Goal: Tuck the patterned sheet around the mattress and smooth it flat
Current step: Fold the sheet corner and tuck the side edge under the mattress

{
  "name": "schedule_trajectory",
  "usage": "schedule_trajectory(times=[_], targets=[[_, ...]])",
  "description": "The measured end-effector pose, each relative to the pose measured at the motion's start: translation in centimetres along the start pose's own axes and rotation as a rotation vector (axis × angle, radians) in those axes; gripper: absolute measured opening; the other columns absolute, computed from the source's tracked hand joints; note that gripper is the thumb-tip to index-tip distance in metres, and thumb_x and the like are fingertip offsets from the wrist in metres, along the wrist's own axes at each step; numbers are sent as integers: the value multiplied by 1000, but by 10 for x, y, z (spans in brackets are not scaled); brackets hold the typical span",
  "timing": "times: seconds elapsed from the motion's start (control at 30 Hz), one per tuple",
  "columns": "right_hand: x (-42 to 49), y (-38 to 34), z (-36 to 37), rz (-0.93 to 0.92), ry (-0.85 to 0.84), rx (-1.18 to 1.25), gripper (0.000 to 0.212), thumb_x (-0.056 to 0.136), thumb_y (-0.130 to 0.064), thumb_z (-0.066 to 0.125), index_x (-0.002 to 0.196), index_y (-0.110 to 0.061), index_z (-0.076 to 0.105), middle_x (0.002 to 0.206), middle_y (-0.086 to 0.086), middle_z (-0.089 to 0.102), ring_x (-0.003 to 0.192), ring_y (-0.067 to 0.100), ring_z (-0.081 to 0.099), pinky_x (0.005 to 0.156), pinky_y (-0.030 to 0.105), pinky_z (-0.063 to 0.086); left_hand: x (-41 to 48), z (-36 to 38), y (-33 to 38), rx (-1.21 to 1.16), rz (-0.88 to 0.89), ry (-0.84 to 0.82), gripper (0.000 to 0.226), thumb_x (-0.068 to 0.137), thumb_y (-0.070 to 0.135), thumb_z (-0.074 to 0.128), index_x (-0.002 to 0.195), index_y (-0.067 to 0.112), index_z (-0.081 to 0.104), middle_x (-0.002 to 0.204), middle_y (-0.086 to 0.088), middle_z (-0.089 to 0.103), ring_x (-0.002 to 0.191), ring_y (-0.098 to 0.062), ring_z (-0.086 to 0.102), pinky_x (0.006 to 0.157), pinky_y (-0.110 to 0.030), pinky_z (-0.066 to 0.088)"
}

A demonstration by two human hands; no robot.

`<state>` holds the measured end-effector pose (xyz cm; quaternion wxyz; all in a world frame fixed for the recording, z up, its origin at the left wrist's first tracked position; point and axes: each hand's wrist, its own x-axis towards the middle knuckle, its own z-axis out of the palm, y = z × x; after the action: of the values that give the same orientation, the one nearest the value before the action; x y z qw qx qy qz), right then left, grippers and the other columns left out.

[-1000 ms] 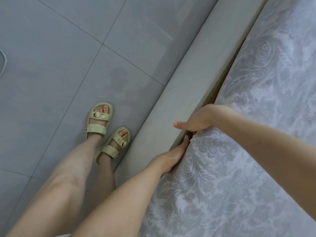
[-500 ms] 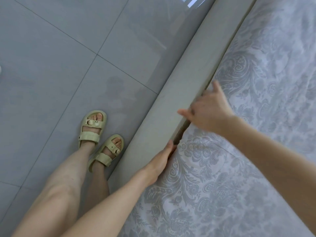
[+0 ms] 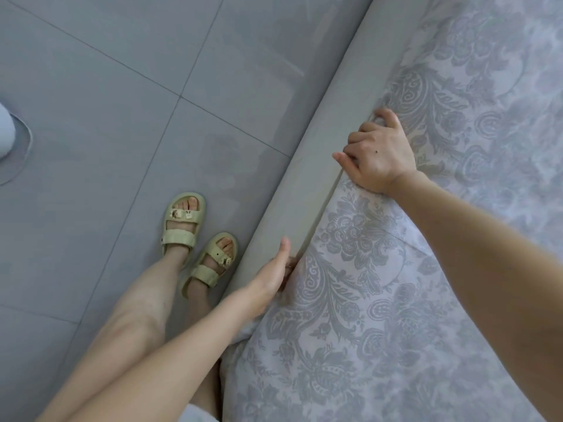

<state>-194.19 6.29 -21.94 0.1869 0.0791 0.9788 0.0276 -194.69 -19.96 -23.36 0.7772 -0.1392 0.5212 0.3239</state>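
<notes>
Along the bed's edge, right hand [image 3: 377, 153] fingers clench the sheet [image 3: 396, 300], forcing it down beside the bed frame [image 3: 320, 132]; left hand [image 3: 272, 277] fingers vanish into that gap, grasp unclear.

A home bedroom: patterned sheet [image 3: 396, 300] across a grey upholstered bed frame [image 3: 320, 132], glossy grey floor tiles [image 3: 122, 86] alongside.

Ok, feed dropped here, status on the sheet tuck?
Left hand fingers in the frame gap, tucking sheet. Right hand grips sheet edge further up. Nothing blocking.
</notes>
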Motion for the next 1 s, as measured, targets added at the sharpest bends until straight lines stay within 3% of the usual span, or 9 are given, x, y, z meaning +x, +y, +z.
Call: schedule_trajectory(times=[0.17, 0.33, 0.4, 0.47, 0.53, 0.7, 0.8, 0.93, 1.0], targets=[[-19, -33, -16, 8, 38, 93, 48, 93, -43, 36, 75, -16, 72, 75, -2, 68, 81, 24, 58, 106, 48, 22, -20, -39, -23, 157, 155, 244, 61, 100, 50, 19, 82, 19, 69, 115, -8, 67, 105, -19, 59, 100, -34, 40], [-71, -119, -24, -219, 8, 370, 37, 91, -35, 41, 71, -20, 68, 71, -7, 66, 73, 22, 58, 88, 40, 40, -28, -53, -63, 538, 102, 310, 55, 100, 43, 28, 61, 20, 58, 114, -10, 63, 111, -25, 55, 96, -34, 36], [-89, -154, -17, -247, -145, 397, 41, 90, -37, 36, 72, -22, 69, 69, -8, 65, 70, 21, 58, 80, 39, 43, -22, -55, -84, 513, 49, 295, 56, 99, 44, 31, 55, 22, 59, 102, -8, 65, 102, -26, 58, 98, -36, 40], [-103, -182, -9, -206, -240, 352, 48, 88, -41, 32, 64, -23, 69, 58, -6, 63, 59, 21, 57, 68, 33, 44, -17, -60, -106, 276, -20, 199, 61, 99, 45, 32, 50, 20, 58, 84, -5, 66, 90, -24, 59, 95, -32, 42], [-102, -199, -11, -133, -295, 265, 53, 88, -41, 32, 53, -20, 66, 50, -3, 59, 52, 22, 56, 62, 30, 39, -21, -65, -122, 80, -36, 128, 60, 100, 43, 31, 55, 12, 56, 72, -1, 63, 79, -16, 57, 80, -26, 42], [-88, -229, -16, -100, -774, 156, 65, 99, -50, 13, 82, -16, 65, 103, 3, 69, 106, 20, 56, 101, 35, 27, -36, -78, -147, -22, 92, 121, 52, 101, 35, 32, 67, 9, 61, 83, 3, 67, 85, -10, 60, 79, -22, 41], [-87, -250, -12, -36, -949, 151, 69, 97, -56, 10, 103, -15, 65, 123, 5, 62, 123, 21, 48, 106, 36, 26, -49, -83, -162, -119, 152, 98, 45, 100, 31, 36, 86, 0, 66, 87, 1, 70, 77, -3, 66, 69, -12, 49], [-72, -254, -16, 109, -1159, 196, 77, 95, -62, 7, 127, -10, 55, 138, 9, 51, 130, 27, 42, 102, 37, 32, -62, -87, -179, -132, 241, 105, 44, 100, 29, 35, 99, 1, 69, 111, -7, 68, 104, -16, 62, 89, -22, 45], [-68, -256, -18, 160, -1284, 272, 81, 94, -64, 8, 116, -7, 62, 120, 13, 63, 114, 27, 55, 98, 34, 35, -66, -85, -187, -104, 290, 103, 42, 101, 28, 35, 99, 6, 71, 111, -5, 69, 108, -17, 60, 93, -24, 43]])
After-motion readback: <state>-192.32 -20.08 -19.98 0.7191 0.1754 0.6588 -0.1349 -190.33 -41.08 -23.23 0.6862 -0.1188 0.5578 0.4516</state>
